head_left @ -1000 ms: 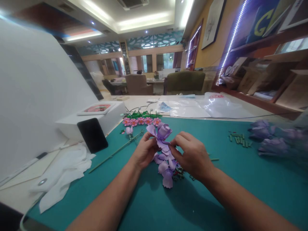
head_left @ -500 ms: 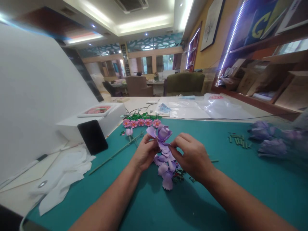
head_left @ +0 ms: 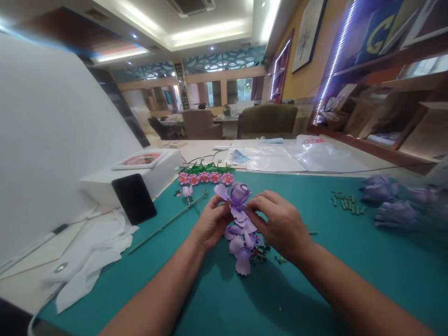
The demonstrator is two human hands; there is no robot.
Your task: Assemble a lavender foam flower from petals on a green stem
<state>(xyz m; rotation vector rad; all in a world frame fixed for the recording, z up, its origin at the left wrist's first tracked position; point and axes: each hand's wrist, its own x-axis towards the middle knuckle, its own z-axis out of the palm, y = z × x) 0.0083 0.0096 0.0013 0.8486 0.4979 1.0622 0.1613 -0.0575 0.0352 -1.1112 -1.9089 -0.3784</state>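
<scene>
Between both hands is a purple artificial flower (head_left: 240,192) with a rounded bud at its centre and petals spreading around it. My left hand (head_left: 214,223) is closed on its left side, thumb and fingers pinching near the base. From the right, my right hand (head_left: 280,221) pinches a lower petal; its fingertips are partly hidden. Below the flower, loose purple petals (head_left: 241,249) lie in a pile on the green mat (head_left: 210,298). Small dark green and red pieces (head_left: 259,254) sit beside that pile, partly behind my right hand.
Pink flowers (head_left: 205,177) line the mat's far edge. A long green stem (head_left: 164,226) and a black phone-like slab (head_left: 135,198) are at left, near white tissue (head_left: 94,261). Short green pieces (head_left: 347,204) and purple flowers (head_left: 395,214) lie at right. Clear plastic (head_left: 322,154) covers the table behind.
My right hand has shifted slightly, its fingers curling a little closer over the petal. The left hand and the flower stay nearly in place.
</scene>
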